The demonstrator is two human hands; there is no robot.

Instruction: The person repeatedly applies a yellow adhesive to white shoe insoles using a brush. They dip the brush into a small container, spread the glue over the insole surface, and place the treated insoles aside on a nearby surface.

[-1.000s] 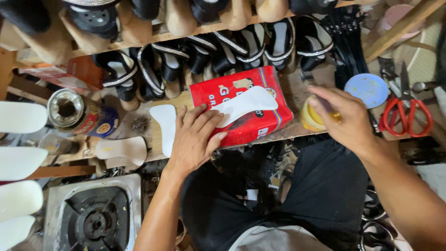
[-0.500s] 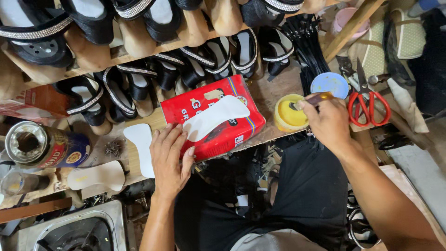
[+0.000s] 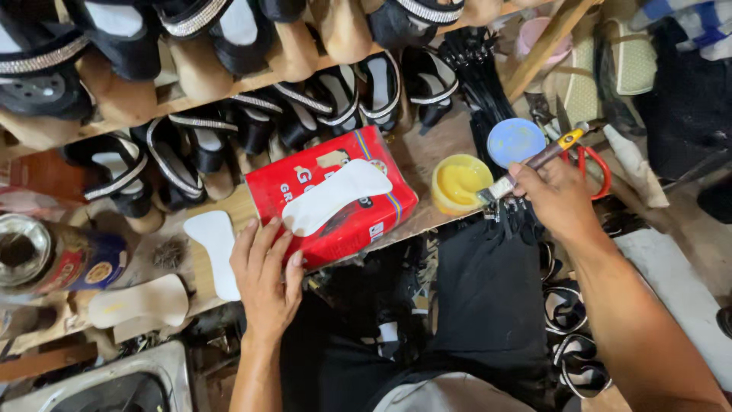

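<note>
- Nearest, the left hand point(image 3: 265, 278) lies spread flat, fingertips on the red box point(image 3: 332, 200), steadying it under the white insole point(image 3: 335, 195).
- Farther, the right hand point(image 3: 555, 197) pinches a brush point(image 3: 526, 169), bristles at the yellow glue pot point(image 3: 460, 183); best loaded lightly, I judge.

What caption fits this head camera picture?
Right hand dips a brush into a yellow glue pot; left hand steadies a white insole on a red box.

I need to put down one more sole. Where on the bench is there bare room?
Bare wood shows behind the red box, between it and the yellow pot. Left of the box is crowded with white soles, the left hand and a can.
</note>
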